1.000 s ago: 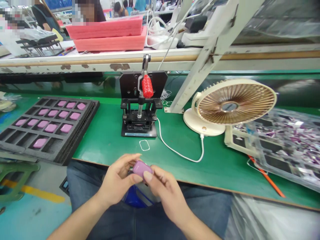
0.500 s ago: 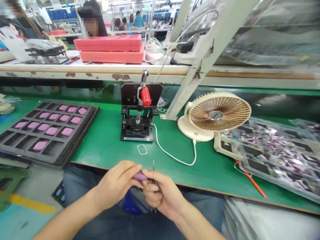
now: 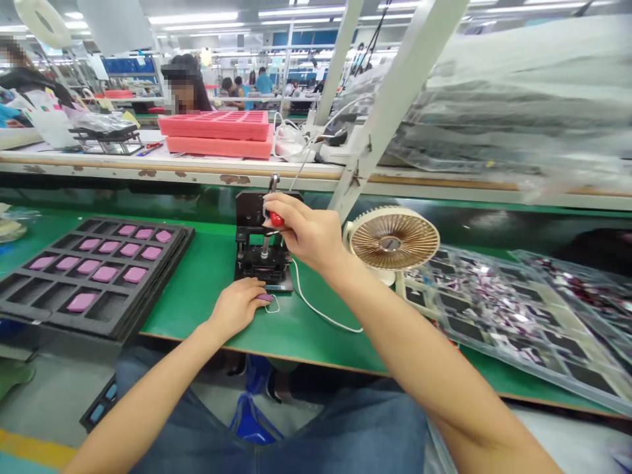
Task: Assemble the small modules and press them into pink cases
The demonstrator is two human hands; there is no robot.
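Note:
My left hand (image 3: 236,307) rests low over the green bench, its fingers closed on a small purple rounded case (image 3: 265,298). Just in front of the case lies a thin white ring (image 3: 275,307). Behind it stands a black toggle-clamp press (image 3: 248,210) with a metal plunger. My right hand (image 3: 314,236) is wrapped round the press's red handle (image 3: 276,220). A thin metal tool (image 3: 274,232), like tweezers, seems to poke out from under those fingers; most of it is hidden.
Left of the press, a black foam tray (image 3: 106,306) holds several purple pieces. A small fan (image 3: 390,243) stands to the right, its white cable (image 3: 320,312) crossing the bench. Clear trays (image 3: 494,309) of small parts lie farther right. A slanted white post (image 3: 382,122) rises behind.
Both hands were together near the bench edge, holding the purple case. The right hand has let go of it and reached up to the red handle; the left has carried the case forward.

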